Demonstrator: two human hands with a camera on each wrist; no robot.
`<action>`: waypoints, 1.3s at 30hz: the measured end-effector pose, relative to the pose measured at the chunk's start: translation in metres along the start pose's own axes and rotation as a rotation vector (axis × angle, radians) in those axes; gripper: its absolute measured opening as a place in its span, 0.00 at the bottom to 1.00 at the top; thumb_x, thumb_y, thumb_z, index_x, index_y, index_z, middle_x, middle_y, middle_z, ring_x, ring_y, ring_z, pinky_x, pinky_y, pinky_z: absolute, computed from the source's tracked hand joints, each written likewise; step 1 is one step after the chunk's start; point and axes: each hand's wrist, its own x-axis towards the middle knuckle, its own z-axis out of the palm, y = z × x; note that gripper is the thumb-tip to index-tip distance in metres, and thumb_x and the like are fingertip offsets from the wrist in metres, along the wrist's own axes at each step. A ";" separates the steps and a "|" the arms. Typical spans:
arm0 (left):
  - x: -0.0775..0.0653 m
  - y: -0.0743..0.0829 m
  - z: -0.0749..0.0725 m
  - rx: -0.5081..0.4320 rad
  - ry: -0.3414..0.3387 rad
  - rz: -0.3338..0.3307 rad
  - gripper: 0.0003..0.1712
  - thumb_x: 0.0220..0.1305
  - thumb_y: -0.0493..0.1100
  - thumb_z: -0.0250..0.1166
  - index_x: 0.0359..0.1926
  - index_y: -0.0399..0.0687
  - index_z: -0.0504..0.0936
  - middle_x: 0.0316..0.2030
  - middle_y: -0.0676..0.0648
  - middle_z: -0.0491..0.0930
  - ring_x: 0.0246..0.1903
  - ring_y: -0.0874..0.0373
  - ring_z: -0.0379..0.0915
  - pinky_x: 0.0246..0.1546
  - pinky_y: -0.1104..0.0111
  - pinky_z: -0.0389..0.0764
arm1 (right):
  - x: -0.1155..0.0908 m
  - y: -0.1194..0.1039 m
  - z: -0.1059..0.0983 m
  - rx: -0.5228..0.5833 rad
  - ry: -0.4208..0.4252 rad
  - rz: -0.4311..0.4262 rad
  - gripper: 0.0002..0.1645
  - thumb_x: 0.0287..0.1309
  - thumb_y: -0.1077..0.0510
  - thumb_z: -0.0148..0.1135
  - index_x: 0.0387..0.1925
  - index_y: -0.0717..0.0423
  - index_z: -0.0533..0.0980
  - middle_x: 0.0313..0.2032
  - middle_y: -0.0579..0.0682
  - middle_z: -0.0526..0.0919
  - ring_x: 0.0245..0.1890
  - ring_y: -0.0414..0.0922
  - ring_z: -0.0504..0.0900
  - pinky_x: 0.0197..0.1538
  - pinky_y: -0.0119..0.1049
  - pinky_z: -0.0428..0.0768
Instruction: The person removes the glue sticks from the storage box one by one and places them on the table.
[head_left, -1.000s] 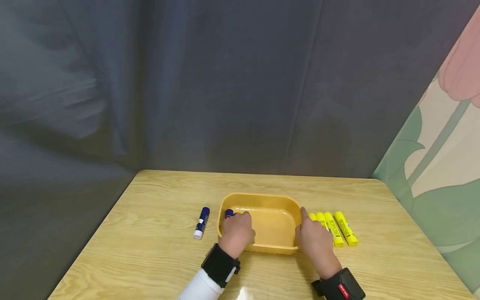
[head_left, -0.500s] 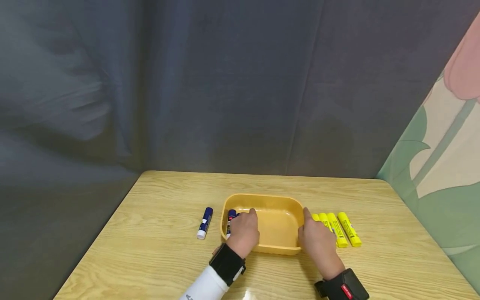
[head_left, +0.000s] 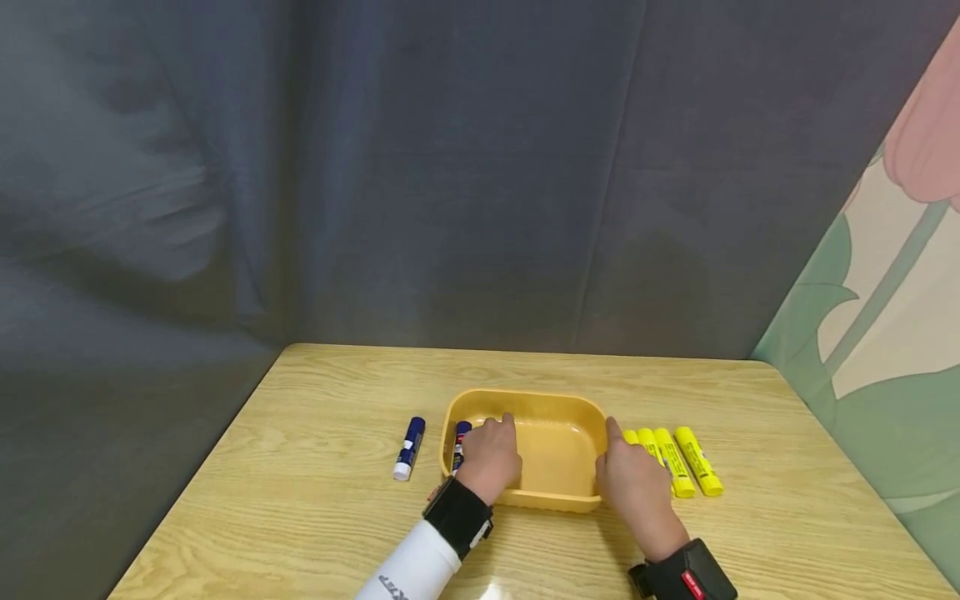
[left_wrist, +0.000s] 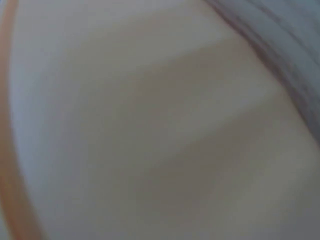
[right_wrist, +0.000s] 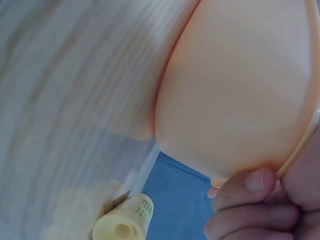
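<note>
My left hand [head_left: 491,458] reaches into the left half of a yellow plastic tray [head_left: 558,454], its index finger pointing forward. Beside it, against the tray's left side, lies a blue glue stick [head_left: 461,442] with a white end. The left hand's underside is hidden, and I cannot tell if it holds anything. At the tray's right end my right hand [head_left: 633,479] grips the rim. In the right wrist view its curled fingers [right_wrist: 250,205] press up against the outer wall of the tray [right_wrist: 235,95].
Left of the tray another blue glue stick [head_left: 408,448] lies on the wooden table [head_left: 322,500]. Several yellow glue sticks [head_left: 697,461] lie side by side just right of the right hand. A dark curtain [head_left: 465,183] hangs behind the table.
My left hand has shifted slightly right within the tray and its index finger has straightened. More of the blue glue stick in the tray now shows. The right hand keeps its grip on the rim.
</note>
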 end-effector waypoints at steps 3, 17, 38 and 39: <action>0.001 -0.001 0.001 0.004 -0.008 -0.015 0.28 0.58 0.45 0.70 0.59 0.46 0.77 0.39 0.42 0.83 0.37 0.51 0.82 0.24 0.59 0.78 | 0.001 -0.002 0.000 -0.001 -0.003 -0.003 0.35 0.65 0.61 0.53 0.71 0.68 0.60 0.15 0.52 0.69 0.14 0.47 0.67 0.21 0.38 0.64; 0.002 0.004 0.004 0.051 0.090 -0.025 0.14 0.58 0.43 0.71 0.45 0.47 0.80 0.30 0.46 0.83 0.30 0.53 0.82 0.23 0.60 0.79 | -0.001 -0.002 -0.001 -0.002 0.009 -0.005 0.35 0.65 0.61 0.52 0.71 0.69 0.60 0.15 0.52 0.68 0.14 0.47 0.67 0.21 0.38 0.63; 0.009 0.001 0.002 0.023 0.018 0.008 0.17 0.57 0.46 0.72 0.45 0.46 0.79 0.32 0.44 0.84 0.32 0.52 0.83 0.25 0.60 0.79 | -0.001 -0.005 -0.001 -0.007 0.018 -0.014 0.34 0.65 0.61 0.52 0.71 0.69 0.60 0.16 0.53 0.70 0.14 0.47 0.68 0.19 0.38 0.64; 0.010 0.001 0.002 0.013 0.016 0.012 0.16 0.57 0.45 0.72 0.44 0.45 0.79 0.32 0.44 0.84 0.32 0.52 0.83 0.25 0.59 0.79 | -0.001 -0.005 -0.001 -0.009 0.022 -0.016 0.34 0.65 0.61 0.52 0.70 0.70 0.60 0.16 0.53 0.70 0.14 0.47 0.68 0.19 0.38 0.64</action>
